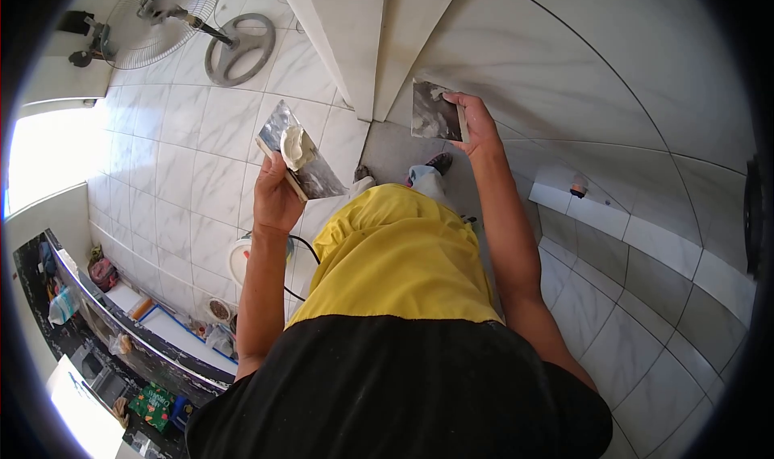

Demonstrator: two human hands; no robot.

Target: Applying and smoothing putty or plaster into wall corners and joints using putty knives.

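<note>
The likeliest trouble is a spill: the left hand [276, 197] carries a wide metal blade [324, 177] with a thick heap of cream paste [296, 147] on its face, and too steep a tilt could let the heap slide toward the tiled floor [218, 128]. A knock between the two tools could do the same. The second blade [432, 114], smeared with pale residue, appears near the white corner panel [355, 47] and the wall [556, 64]; a careless turn of the wrist could scrape an edge or leave a stray smear — though from this steep angle I cannot tell whether metal and wall touch. The black cable [305, 252] beside the left forearm could snag a leg if the person steps that way.

As for pose, the left forearm runs almost straight up the view, the hand curled around the grip along the blade's near-left side, thumb on top. The right arm reaches farther forward and slants inward; the right hand [477, 120] is closed on the grip at its blade's right edge, the blade pointing left. Both hands are firmly occupied — one tool each, well apart, held out beyond the yellow garment [395, 257].
</note>
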